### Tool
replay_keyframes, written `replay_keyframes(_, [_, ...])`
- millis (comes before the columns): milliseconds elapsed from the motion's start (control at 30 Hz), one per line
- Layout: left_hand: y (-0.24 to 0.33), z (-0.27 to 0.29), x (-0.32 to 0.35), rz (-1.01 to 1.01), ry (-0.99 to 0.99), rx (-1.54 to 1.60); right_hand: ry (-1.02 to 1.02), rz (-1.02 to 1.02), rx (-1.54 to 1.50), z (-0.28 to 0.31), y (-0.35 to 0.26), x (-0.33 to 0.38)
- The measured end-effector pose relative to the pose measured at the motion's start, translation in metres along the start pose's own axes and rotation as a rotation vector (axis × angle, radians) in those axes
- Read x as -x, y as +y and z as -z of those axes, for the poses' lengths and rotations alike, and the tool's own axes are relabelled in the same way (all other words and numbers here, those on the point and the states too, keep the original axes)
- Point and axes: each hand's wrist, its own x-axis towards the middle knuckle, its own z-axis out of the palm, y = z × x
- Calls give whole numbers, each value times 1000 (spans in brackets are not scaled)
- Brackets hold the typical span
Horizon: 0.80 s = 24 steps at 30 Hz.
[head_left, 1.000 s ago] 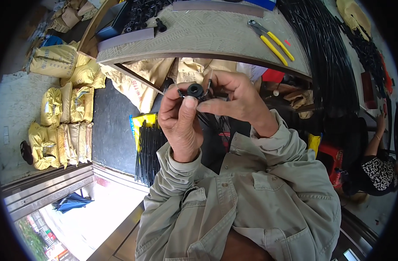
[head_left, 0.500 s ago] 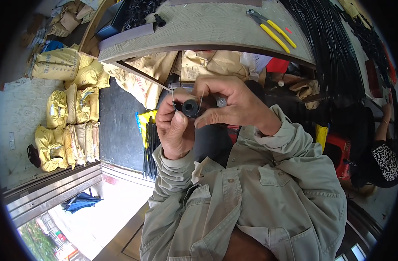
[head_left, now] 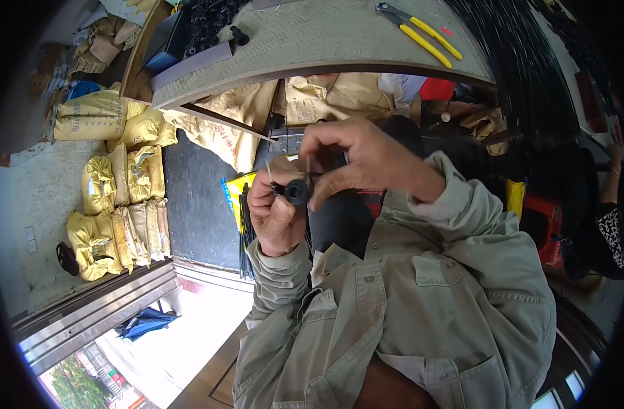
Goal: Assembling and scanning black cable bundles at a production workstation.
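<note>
Hands: we hold our left hand (head_left: 276,215) and right hand (head_left: 366,160) together in front of our chest, both pinching one small black ring-shaped part (head_left: 297,191).
Left hand: its fingers curl around the part from the left, gripping it.
Black part: it sits between the two hands, round, with a dark hole facing us; we cannot tell what it is made of.
Right hand: its thumb and forefinger close on the part from above and from the right.
Far left: we see yellow sacks (head_left: 117,204) stacked on the ground, well apart from our hands.
Behind the hands: a bundle of black strips (head_left: 246,225) stands just left of our left wrist.
Above: the workbench (head_left: 312,37) edge curves over our hands.
Upper right: yellow-handled pliers (head_left: 421,33) lie on the bench, beside long black rods (head_left: 523,68).
Far right: another person's patterned sleeve (head_left: 612,232) shows at the rim.
</note>
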Motion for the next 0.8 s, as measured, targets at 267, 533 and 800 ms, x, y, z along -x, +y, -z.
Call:
replay_keyframes(267, [-11, -3, 7, -65, 271, -97, 591, 439, 669, -47, 18, 20])
replay_keyframes(533, [-20, -14, 8, 19, 576, -142, 421, 169, 418, -37, 29, 6])
replay_keyframes(800, [-5, -7, 28, -46, 407, -755, 421, 521, 531, -45, 34, 23])
